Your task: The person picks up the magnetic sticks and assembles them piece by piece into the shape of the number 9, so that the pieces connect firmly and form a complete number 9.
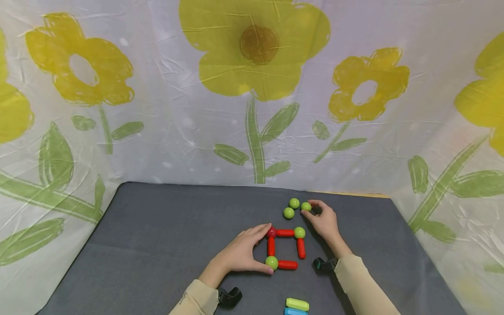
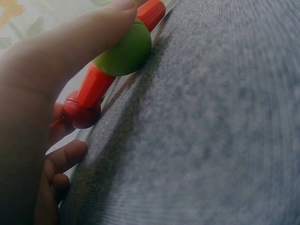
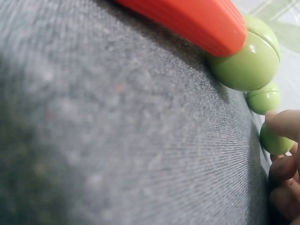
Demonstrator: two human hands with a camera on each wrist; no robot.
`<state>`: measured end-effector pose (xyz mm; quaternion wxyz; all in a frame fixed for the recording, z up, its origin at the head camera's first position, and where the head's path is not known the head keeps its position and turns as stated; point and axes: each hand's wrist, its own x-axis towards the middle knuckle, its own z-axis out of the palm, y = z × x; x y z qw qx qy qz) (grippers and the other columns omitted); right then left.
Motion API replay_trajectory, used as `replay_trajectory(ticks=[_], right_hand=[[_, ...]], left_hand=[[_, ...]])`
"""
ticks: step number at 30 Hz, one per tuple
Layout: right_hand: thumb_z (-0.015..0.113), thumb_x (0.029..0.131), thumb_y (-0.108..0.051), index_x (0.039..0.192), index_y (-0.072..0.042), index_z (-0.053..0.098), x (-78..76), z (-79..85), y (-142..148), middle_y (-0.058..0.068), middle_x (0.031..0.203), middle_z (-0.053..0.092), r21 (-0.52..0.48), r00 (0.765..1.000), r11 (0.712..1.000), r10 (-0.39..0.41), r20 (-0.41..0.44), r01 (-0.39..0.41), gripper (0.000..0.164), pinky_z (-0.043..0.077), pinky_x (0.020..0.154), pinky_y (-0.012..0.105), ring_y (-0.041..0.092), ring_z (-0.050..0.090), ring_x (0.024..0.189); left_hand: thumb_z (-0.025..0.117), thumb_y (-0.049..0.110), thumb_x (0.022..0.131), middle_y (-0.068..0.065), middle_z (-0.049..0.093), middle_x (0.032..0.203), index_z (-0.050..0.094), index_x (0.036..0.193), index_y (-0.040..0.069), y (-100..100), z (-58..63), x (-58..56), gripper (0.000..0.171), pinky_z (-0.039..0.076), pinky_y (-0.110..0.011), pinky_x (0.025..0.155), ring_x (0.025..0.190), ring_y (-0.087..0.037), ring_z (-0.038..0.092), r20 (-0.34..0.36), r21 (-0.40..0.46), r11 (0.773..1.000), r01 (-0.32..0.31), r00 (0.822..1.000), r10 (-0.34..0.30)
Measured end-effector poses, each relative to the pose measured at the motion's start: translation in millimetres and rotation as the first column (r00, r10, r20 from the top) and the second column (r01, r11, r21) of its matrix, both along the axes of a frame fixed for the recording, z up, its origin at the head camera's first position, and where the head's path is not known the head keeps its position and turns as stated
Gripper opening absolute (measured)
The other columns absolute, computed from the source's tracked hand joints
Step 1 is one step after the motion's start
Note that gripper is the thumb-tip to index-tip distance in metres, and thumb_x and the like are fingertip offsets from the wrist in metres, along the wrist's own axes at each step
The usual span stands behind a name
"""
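Note:
A square-shaped frame of red rods (image 1: 271, 246) and balls lies on the table, its near right corner without a ball. At its left side my left hand (image 1: 240, 251) holds it, thumb on the near green ball (image 1: 271, 262) and fingertips at the dark red ball (image 1: 272, 232). The left wrist view shows that thumb across the green ball (image 2: 126, 51). Another green ball (image 1: 299, 232) forms the far right corner. Beyond the frame, my right hand (image 1: 324, 221) pinches a loose green ball (image 1: 306, 207) between thumb and fingers. Two more loose green balls (image 1: 291, 208) are just left of it.
A light green rod (image 1: 297, 304) and a blue rod (image 1: 295, 311) lie at the near edge of the view. Dark grey cloth covers the table (image 1: 165, 245). A flower-printed curtain (image 1: 169, 131) hangs behind and at both sides.

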<state>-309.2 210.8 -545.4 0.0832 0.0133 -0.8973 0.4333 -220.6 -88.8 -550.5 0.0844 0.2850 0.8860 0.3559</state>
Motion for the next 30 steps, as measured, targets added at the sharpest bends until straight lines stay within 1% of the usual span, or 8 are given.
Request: replay_trajectory(ticks=[5,10,13,19,24,26,28,30], right_hand=[[0.083,0.094,-0.022,0.134,-0.006,0.07,5.5,-0.3,3,0.018,0.124,0.069,-0.024,1.0,1.0,0.004,0.004,-0.004,0.045,0.034,0.052,0.024,0.007,0.034,0.049],[0.083,0.095,-0.022,0.134,-0.007,0.069,20.8,-0.5,7,0.018,0.125,0.068,-0.08,1.0,0.997,0.008,0.017,-0.006,0.044,0.034,0.051,0.023,0.006,0.032,0.048],[0.084,0.094,-0.02,0.133,-0.008,0.07,35.4,-1.2,9,0.017,0.124,0.068,-0.125,0.999,0.992,0.023,0.023,-0.02,0.043,0.033,0.05,0.023,0.005,0.033,0.048],[0.083,0.095,-0.022,0.135,-0.008,0.069,70.5,-2.3,13,0.016,0.124,0.067,-0.21,0.995,0.974,0.091,0.043,-0.08,0.044,0.033,0.048,0.023,0.004,0.031,0.046],[0.084,0.094,-0.02,0.133,-0.007,0.07,99.9,0.5,18,0.016,0.119,0.067,-0.286,0.992,0.955,0.102,0.069,-0.079,0.043,0.032,0.045,0.023,0.003,0.029,0.045],[0.084,0.094,-0.02,0.132,-0.007,0.071,109.9,2.5,19,0.014,0.115,0.067,-0.303,0.991,0.95,0.109,0.074,-0.082,0.043,0.031,0.043,0.023,0.004,0.029,0.045],[0.084,0.093,-0.019,0.131,-0.007,0.072,118.8,3.9,19,0.009,0.097,0.066,-0.311,0.99,0.947,0.117,0.082,-0.086,0.041,0.03,0.042,0.023,0.004,0.027,0.045],[0.085,0.092,-0.018,0.129,-0.007,0.073,127.0,4.2,19,0.002,0.084,0.062,-0.307,0.987,0.946,0.136,0.086,-0.104,0.04,0.03,0.042,0.022,0.003,0.028,0.045]], left_hand=[[0.085,0.072,0.076,0.004,0.034,0.172,0.028,0.17,0.022,1,1.8,1.6,0.121,0.029,-0.065,0.123,0.156,-0.024,0.036,0.009,-0.006,1.0,0.001,1.0,-0.001],[0.085,0.071,0.076,0.003,0.034,0.172,0.029,0.17,0.02,2,3.2,2.5,0.12,0.03,-0.064,0.123,0.156,-0.025,0.037,0.012,-0.007,1.0,0.004,1.0,-0.004],[0.086,0.071,0.076,0.003,0.034,0.172,0.029,0.17,0.02,2,3.6,2.3,0.12,0.029,-0.064,0.123,0.156,-0.025,0.036,0.013,-0.004,1.0,0.004,1.0,-0.004],[0.085,0.071,0.076,0.003,0.034,0.172,0.029,0.17,0.02,1,3.8,2.1,0.12,0.028,-0.065,0.123,0.156,-0.026,0.036,0.015,0.002,1.0,0.001,1.0,-0.001],[0.085,0.072,0.077,0.003,0.034,0.172,0.029,0.17,0.02,0,4.1,1.6,0.12,0.028,-0.065,0.123,0.156,-0.026,0.036,0.017,0.004,1.0,0.003,1.0,-0.003],[0.084,0.072,0.077,0.003,0.034,0.172,0.029,0.17,0.02,0,3.8,1.1,0.12,0.029,-0.066,0.123,0.156,-0.027,0.037,0.008,0.001,1.0,0.002,1.0,-0.002],[0.084,0.072,0.077,0.002,0.034,0.172,0.029,0.17,0.02,0,3.7,1.1,0.12,0.029,-0.065,0.123,0.156,-0.027,0.037,0.006,0.001,1.0,0.002,1.0,-0.002],[0.084,0.072,0.077,0.003,0.034,0.172,0.029,0.17,0.02,0,3.5,1.1,0.12,0.029,-0.065,0.123,0.155,-0.027,0.037,0.004,0.0,1.0,0.002,1.0,-0.002]])
